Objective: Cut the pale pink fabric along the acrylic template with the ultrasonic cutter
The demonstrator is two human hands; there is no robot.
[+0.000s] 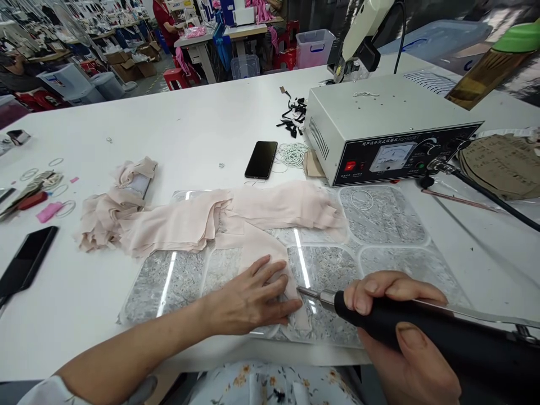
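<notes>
My left hand (261, 298) lies flat with fingers spread on a pale pink fabric piece (264, 244), pressing it against the grey marble-patterned mat (177, 281). In my right hand (405, 320) is a black handheld ultrasonic welder (447, 337), fingers wrapped round its body. Its metal tip points left and sits at the fabric's right edge, close to my left fingertips; whether it touches the cloth I cannot tell. Behind my left hand, stacked pale pink fabric strips (287, 205) stretch across the mat. A bunched heap of the same cloth (105, 216) lies at their left end.
A grey control box (392, 124) with a meter and cable stands at the back right. Two phones (261, 160) (27, 259), white cord (292, 154), black scraps (295, 115) and a green-lidded bottle (493, 67) are on the white table (202, 129). Another person works far behind.
</notes>
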